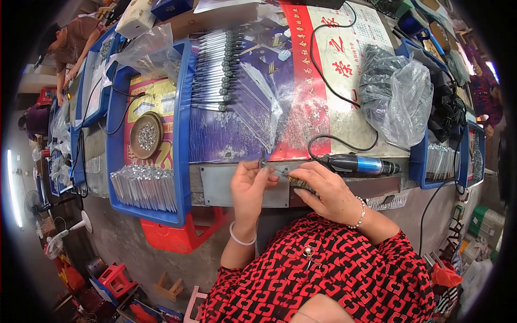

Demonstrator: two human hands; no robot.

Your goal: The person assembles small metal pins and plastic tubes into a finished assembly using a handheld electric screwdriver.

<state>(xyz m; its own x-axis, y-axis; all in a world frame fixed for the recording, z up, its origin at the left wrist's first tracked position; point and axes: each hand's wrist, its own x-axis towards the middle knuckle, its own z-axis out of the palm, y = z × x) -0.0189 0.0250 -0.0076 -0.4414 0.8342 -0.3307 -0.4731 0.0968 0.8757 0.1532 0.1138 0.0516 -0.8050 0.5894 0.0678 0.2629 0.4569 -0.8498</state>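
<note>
Clothes: the person wears a red and black patterned garment (323, 269), with a round pendant (308, 251) on the front.
Wrists: a pale bangle (242, 236) is on the left one, a beaded bracelet (360, 213) on the right one.
Left hand (249, 185): thumb and index finger are pressed together on a small dark part (263, 162), which is above the near edge of the table.
Right hand (326, 191): the fingers are bent around a yellowish, ridged piece (302, 184), mostly covered by them; I cannot tell exactly what it is, nor whether it touches the small part.
Metal plate (218, 187): it lies flat at the table edge, beside and under the hands.
Power screwdriver (344, 163): black and blue, it lies just beyond the right hand, with a black cable (344, 144).
Left blue tray (183, 188): it holds a row of silver strips (142, 191) and, farther, a round bowl (144, 118) with small shiny pieces.
Right blue tray (417, 161): thin silver strips (441, 161) stand inside.
Clear plastic bag (409, 94): it lies beyond the screwdriver.
Rods (210, 72): many, with dark ends, side by side on a purple printed sheet (215, 132).
Co-worker (81, 40): a person in brown leans at the far left.
</note>
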